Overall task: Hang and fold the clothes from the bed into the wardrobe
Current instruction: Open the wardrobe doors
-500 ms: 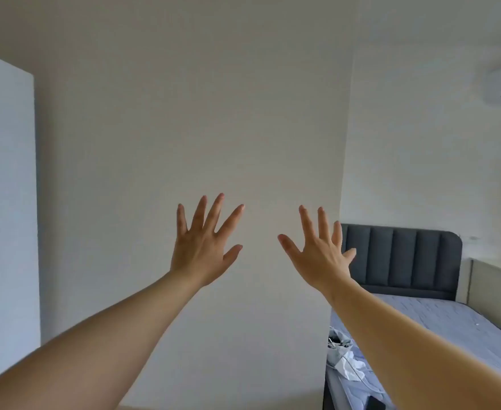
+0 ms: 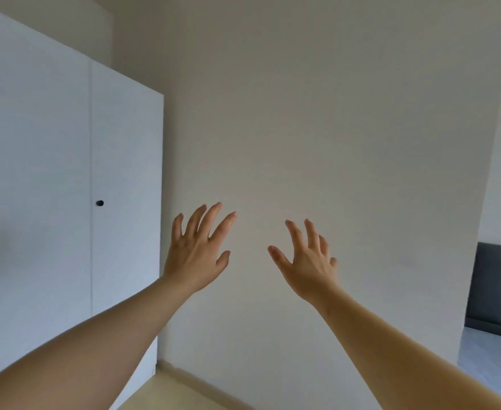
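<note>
A white wardrobe [image 2: 51, 173] fills the left side, both doors closed, with a small dark knob [image 2: 99, 203] on the right door. My left hand [image 2: 197, 255] and my right hand [image 2: 307, 263] are raised in front of the bare wall with fingers spread, holding nothing and touching nothing. My left hand is a little to the right of the wardrobe's edge. At the far right a strip of the bed [image 2: 491, 353] with a light grey sheet and a dark padded headboard [image 2: 497, 287] shows. No clothes are in view.
A plain white wall [image 2: 317, 128] stands straight ahead, with its corner edge at the right beside the bed. Pale wooden floor [image 2: 166, 392] and a skirting board run along the bottom between wardrobe and wall.
The view has swung left: the wardrobe now takes up much more of the frame and most of the bed has slid out at the right. Both hands stay raised and spread.
</note>
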Demonstrator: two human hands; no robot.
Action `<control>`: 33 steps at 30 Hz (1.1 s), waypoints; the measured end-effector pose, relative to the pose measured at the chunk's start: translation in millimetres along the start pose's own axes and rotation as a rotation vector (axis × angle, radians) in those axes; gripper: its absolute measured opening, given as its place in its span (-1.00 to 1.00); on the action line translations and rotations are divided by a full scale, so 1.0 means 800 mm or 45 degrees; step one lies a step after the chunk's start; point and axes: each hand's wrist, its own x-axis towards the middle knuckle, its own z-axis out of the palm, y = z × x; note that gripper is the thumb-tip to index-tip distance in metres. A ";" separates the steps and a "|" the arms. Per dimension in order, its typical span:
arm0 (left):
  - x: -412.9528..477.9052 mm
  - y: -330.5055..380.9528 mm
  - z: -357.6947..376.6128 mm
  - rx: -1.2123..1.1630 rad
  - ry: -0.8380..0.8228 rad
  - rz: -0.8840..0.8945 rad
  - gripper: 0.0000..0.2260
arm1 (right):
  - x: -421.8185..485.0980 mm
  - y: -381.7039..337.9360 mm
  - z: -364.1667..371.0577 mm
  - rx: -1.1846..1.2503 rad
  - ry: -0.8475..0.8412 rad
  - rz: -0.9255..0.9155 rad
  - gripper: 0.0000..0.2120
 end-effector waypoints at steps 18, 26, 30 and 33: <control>-0.172 -0.501 -0.026 0.479 -0.242 -0.615 -0.44 | 0.093 -0.490 0.316 0.335 -0.210 -0.712 -0.38; -0.208 -0.625 -0.011 0.601 -0.313 -0.720 -0.46 | 0.124 -0.617 0.418 0.425 -0.307 -0.850 -0.39; -0.208 -0.682 0.028 0.678 -0.354 -0.710 -0.45 | 0.166 -0.662 0.475 0.463 -0.334 -0.913 -0.40; -0.201 -0.730 0.069 0.746 -0.406 -0.780 -0.43 | 0.206 -0.697 0.523 0.507 -0.375 -0.965 -0.41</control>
